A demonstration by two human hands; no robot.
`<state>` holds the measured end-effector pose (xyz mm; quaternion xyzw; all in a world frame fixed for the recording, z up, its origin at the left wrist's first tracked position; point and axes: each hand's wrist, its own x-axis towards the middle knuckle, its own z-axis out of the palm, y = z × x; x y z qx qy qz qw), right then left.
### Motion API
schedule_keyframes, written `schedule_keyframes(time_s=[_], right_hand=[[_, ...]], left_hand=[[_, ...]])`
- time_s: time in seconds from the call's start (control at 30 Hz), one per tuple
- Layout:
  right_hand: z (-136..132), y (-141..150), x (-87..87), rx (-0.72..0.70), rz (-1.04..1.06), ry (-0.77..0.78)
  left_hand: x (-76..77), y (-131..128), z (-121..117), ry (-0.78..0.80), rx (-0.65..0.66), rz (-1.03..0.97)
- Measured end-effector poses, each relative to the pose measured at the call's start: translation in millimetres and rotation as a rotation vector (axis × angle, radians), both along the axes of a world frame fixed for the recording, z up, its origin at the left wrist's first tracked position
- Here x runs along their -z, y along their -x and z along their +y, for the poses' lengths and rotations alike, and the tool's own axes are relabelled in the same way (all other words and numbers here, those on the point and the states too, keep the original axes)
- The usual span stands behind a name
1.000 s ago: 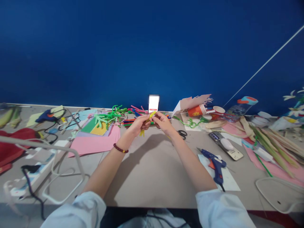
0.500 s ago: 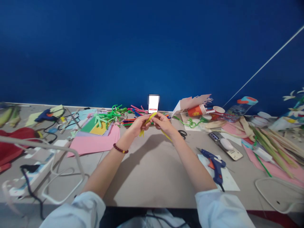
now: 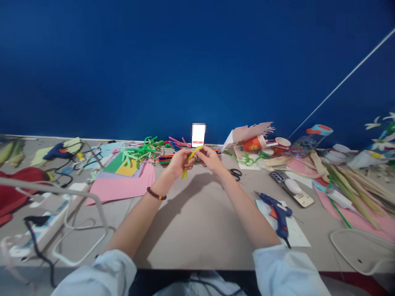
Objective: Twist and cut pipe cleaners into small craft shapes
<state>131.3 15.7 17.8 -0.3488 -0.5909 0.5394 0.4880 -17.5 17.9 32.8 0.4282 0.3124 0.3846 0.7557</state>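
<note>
Both hands meet above the far middle of the table, fingers closed around a yellow pipe cleaner (image 3: 195, 153). My left hand (image 3: 180, 163) grips it from the left, and a yellow end hangs down below those fingers. My right hand (image 3: 210, 159) pinches it from the right, close against the left fingertips. Part of the yellow strand is hidden by the fingers. Just behind the hands lie several coloured pipe cleaners (image 3: 168, 157), and a phone (image 3: 198, 134) with a lit screen stands upright against the blue wall.
Black scissors (image 3: 235, 174) lie right of my right hand. A blue glue gun (image 3: 279, 213) rests on white paper, near a phone (image 3: 304, 200) lying flat. At left are pink paper sheets (image 3: 120, 187), green pipe-cleaner pieces (image 3: 146, 149) and a white power strip (image 3: 49, 222) with cables.
The hands stay together on the yellow pipe cleaner with only slight finger movement. Its loose end by my right wrist shows less now. The whole view shifts slightly.
</note>
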Motion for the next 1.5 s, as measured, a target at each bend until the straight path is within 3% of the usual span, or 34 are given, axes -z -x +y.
schedule_keyframes(time_s=[0.17, 0.27, 0.5, 0.8, 1.07, 1.3, 1.5], right_hand=[[-3.8, 10.3, -1.3, 0.110, 0.054, 0.020], [-8.8, 16.3, -2.7, 0.111, 0.094, 0.074], [-9.9, 15.2, -2.8, 0.046, 0.163, 0.127], [-2.7, 12.2, 5.4, 0.223, 0.013, -0.139], [-1.5, 6.8, 4.7, 0.455, -0.188, -0.244], [-3.0, 10.3, 0.4, 0.428, 0.013, 0.080], [-6.9, 10.0, -6.8, 0.422, 0.123, 0.268]], left_hand=[[3.1, -5.2, -4.5, -0.269, -0.211, 0.140], [6.2, -6.6, -6.0, -0.341, -0.316, 0.166], [3.9, -5.6, -6.2, -0.355, -0.290, 0.184], [2.8, -5.8, -7.1, -0.417, -0.331, 0.270], [11.1, -9.6, -6.1, -0.731, -0.495, 0.534], [20.4, -18.6, -11.4, -0.909, -0.633, 0.629], [24.8, -20.6, -13.6, -1.078, -0.682, 0.700]])
